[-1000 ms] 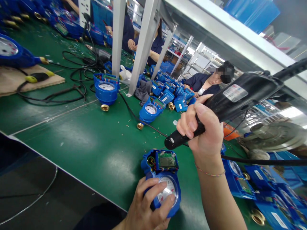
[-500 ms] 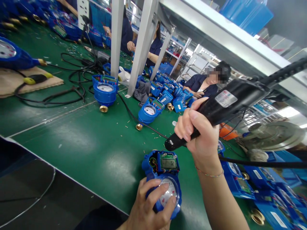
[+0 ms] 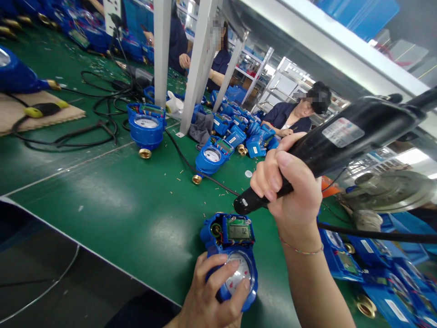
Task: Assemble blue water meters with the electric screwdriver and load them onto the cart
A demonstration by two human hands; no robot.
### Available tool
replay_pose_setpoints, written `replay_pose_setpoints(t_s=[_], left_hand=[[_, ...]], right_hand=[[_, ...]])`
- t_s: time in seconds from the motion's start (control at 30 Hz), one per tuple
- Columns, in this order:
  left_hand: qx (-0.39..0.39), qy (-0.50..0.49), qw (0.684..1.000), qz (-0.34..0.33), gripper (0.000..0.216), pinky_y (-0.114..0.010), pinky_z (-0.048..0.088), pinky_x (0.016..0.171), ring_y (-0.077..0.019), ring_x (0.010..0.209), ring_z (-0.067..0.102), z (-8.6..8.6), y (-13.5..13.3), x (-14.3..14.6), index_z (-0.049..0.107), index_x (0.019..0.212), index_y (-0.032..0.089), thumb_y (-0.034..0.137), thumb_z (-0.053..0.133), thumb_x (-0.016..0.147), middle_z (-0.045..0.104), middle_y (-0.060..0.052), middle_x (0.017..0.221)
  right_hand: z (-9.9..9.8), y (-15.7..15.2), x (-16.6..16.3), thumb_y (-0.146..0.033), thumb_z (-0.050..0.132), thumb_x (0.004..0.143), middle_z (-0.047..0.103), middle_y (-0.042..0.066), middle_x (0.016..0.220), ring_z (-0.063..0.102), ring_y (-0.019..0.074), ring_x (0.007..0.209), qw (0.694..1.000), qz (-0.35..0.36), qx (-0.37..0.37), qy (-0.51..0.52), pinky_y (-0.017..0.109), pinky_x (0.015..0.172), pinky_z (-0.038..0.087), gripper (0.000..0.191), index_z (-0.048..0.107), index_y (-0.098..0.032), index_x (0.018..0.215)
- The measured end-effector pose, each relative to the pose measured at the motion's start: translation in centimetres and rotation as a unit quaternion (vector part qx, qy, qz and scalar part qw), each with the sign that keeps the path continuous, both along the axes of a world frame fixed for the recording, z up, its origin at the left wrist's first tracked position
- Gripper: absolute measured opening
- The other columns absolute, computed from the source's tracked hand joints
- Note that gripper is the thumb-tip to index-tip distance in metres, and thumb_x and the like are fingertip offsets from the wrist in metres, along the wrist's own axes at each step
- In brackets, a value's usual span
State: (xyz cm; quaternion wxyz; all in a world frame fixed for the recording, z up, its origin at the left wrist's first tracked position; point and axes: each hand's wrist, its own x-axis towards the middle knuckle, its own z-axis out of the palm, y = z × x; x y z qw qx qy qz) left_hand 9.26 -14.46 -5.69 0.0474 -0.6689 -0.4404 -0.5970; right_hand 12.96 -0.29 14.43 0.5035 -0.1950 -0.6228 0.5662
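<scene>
Near the front edge of the green bench lies a blue water meter (image 3: 246, 273), its upper housing uncovered to show a circuit board and a small display (image 3: 238, 231). My left hand (image 3: 213, 291) grips this meter, fingers spread over its round dial. In my right hand (image 3: 290, 182) is a black electric screwdriver (image 3: 337, 132), held at a slant. The tool's narrow nose (image 3: 243, 203) points down and left, just above the meter's display end. Whether a bit touches a screw is too small to tell.
Two more blue meters, one left (image 3: 146, 127) and one nearer the middle (image 3: 210, 157), stand beyond my hands. A black cable (image 3: 184, 159) crosses the bench. Metal posts (image 3: 198, 68) hold a shelf above. Meters (image 3: 341, 255) crowd the right. Co-workers (image 3: 290, 111) sit across.
The screwdriver's rear end has swung slightly toward me and right, with its nose staying near the meter. My left hand keeps its hold on the meter. The whole view has shifted slightly.
</scene>
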Motion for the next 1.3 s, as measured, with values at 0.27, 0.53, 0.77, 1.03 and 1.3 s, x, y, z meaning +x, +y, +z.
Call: replay_pose_setpoints(t_s=[0.27,0.53,0.77,1.03,1.3], left_hand=[[-0.003,0.015,1.0,0.015,0.038,-0.048,0.045,0.093,-0.027,0.109,0.048,0.3,0.1,-0.2,0.062,0.103,0.025,0.013,0.067,0.067,0.053,-0.006,0.112],[-0.007,-0.015,1.0,0.012,0.043,-0.053,0.041,0.095,-0.0294,0.11,0.047,-0.9,-0.1,0.6,0.063,0.105,0.025,0.01,0.064,0.064,0.052,-0.007,0.117],[-0.026,0.013,0.999,-0.018,0.044,-0.052,0.041,0.096,-0.0308,0.115,0.044,-0.7,-0.2,-0.1,0.061,0.109,0.024,0.013,0.067,0.067,0.049,-0.008,0.121],[-0.059,0.025,0.997,-0.038,0.045,-0.048,0.045,0.096,-0.0296,0.119,0.045,0.2,-1.0,-0.6,0.059,0.114,0.024,0.012,0.071,0.073,0.049,-0.009,0.121],[-0.118,0.003,0.993,0.012,0.049,-0.055,0.041,0.101,-0.0348,0.129,0.04,0.7,-1.6,-1.4,0.053,0.117,0.024,0.012,0.071,0.073,0.042,-0.013,0.133]], right_hand=[[0.1,0.2,0.2,-0.019,0.062,0.082,0.041,-0.012,0.045,0.034,0.0047,0.033,1.0,0.01,-0.012,0.021,0.019,0.036,0.031,0.017,0.045,-0.022,0.083],[0.1,0.0,0.2,-0.025,0.066,0.082,0.041,-0.012,0.044,0.032,0.0061,0.032,1.0,-0.002,-0.011,-0.004,0.021,0.036,0.03,0.022,0.044,-0.024,0.08],[-0.2,-0.1,-0.1,-0.028,0.067,0.081,0.041,-0.012,0.042,0.033,0.0067,0.031,0.999,0.031,-0.007,-0.014,0.022,0.035,0.032,0.024,0.044,-0.024,0.076],[2.1,3.9,3.0,-0.039,0.061,0.083,0.041,-0.013,0.046,0.034,0.0044,0.035,0.998,-0.019,-0.045,-0.033,0.019,0.038,0.032,0.02,0.049,-0.024,0.088],[-6.4,8.3,10.5,-0.048,0.071,0.075,0.055,-0.005,0.058,0.051,0.0089,0.044,0.879,-0.061,-0.156,-0.447,0.022,0.042,0.043,0.04,0.048,-0.019,0.09]])
